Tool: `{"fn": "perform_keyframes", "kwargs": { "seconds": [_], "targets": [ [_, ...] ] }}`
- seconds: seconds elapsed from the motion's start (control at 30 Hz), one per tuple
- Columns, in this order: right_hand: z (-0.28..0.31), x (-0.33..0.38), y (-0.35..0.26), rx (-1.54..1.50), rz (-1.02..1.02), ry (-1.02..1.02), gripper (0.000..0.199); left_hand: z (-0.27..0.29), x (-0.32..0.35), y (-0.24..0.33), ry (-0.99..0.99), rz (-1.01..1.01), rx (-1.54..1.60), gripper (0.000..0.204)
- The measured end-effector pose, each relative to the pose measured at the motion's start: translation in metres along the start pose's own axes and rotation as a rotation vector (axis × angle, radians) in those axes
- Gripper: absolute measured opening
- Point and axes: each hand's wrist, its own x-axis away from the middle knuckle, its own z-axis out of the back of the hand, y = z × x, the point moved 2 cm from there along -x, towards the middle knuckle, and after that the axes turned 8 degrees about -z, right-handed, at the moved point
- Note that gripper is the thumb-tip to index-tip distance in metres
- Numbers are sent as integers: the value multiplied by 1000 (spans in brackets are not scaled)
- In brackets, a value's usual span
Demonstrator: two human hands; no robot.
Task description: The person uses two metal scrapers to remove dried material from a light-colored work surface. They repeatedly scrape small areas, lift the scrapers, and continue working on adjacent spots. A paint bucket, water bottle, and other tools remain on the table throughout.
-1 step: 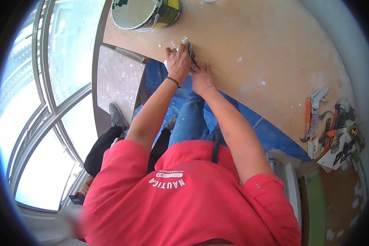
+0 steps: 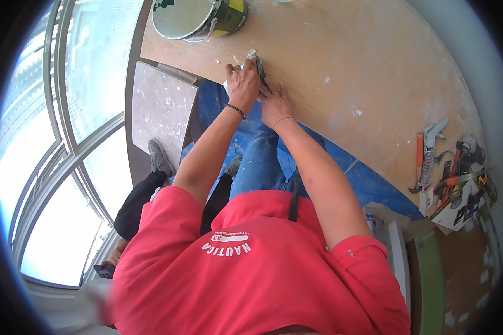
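Observation:
My left hand [image 2: 243, 82], with a dark bracelet at the wrist, is closed around a small grey filler-smeared putty knife [image 2: 257, 60]. The blade lies against the near edge of a wide wooden board [image 2: 341, 61]. Right beside it, my right hand [image 2: 275, 103] lies flat on the board's edge with fingers apart, the fingertips next to the blade. Both forearms reach forward over my jeans and a blue sheet [image 2: 369, 181]. Small white filler specks dot the board around the knife.
A paint bucket [image 2: 198, 17] with a white inside stands at the board's far left. A speckled panel [image 2: 159, 109] leans below it. Another person's dark trouser legs and grey shoe [image 2: 157, 156] are at left by the windows. Several hand tools [image 2: 450, 173] lie at right.

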Motion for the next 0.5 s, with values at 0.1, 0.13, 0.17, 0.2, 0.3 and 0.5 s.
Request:
{"fn": "perform_keyframes", "kwargs": {
  "seconds": [0.1, 0.13, 0.17, 0.2, 0.3, 0.5],
  "targets": [
    [-1, -2, 1, 0, 5, 58, 59, -7, 7, -1, -243, 30, 96, 37],
    [0, -2, 1, -4, 1, 44, 59, -7, 7, 0, -248, 9, 113, 39],
    [1, -5, 2, -12, 7, 48, 60, -6, 6, 0, -143, -25, 72, 41],
    [2, -5, 2, -13, 10, 20, 61, -6, 1, 0, -76, -47, 41, 44],
    [4, -11, 5, -11, 19, -38, 63, -11, -10, -3, -30, -45, 47, 45],
    [2, -14, 2, 87, 1, 2, 55, -17, -3, 1, -64, -54, 72, 40]
  ]
}}
